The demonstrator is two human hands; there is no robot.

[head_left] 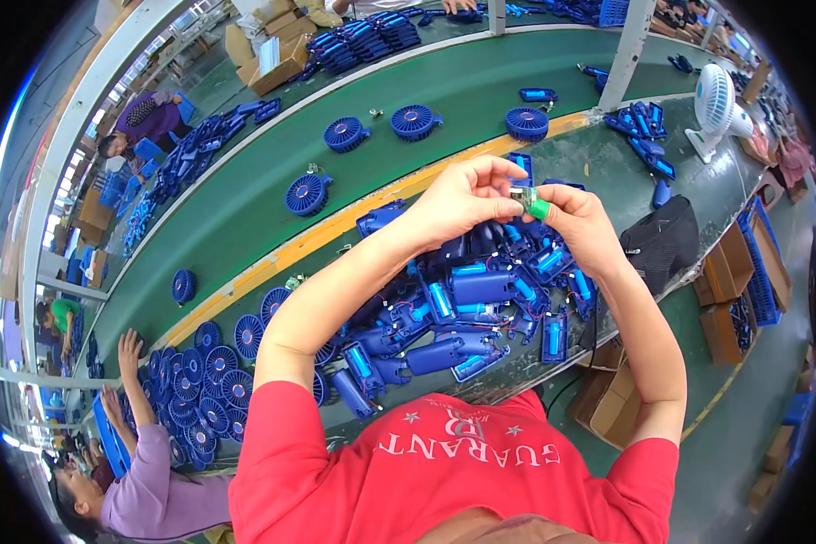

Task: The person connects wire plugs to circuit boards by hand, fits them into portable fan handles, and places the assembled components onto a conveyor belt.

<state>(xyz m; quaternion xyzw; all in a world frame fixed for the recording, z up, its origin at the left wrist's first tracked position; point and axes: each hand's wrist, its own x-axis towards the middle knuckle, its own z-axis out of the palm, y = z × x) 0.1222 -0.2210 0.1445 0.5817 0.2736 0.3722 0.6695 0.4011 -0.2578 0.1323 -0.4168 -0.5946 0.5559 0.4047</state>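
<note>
Above the heap of parts, my left hand (462, 199) and my right hand (578, 222) meet, with fingertips pinched on a small circuit board (522, 193). A bright green piece (539, 209) shows at the right thumb tip; whether it is a cover on the thumb or part of the board I cannot tell. Beneath my hands lies a pile of dark blue plastic handle housings (485, 287), several with light blue battery cells inside and thin wires. One housing with its cell (520, 164) lies just behind my fingers.
A green conveyor belt (272, 154) carries round blue fan heads (414, 121) past a yellow edge strip (317, 234). More fan heads (213, 381) are heaped at left, near a co-worker in purple (168, 480). A white desk fan (716, 104), black bag (666, 240) and cardboard boxes (612, 403) stand right.
</note>
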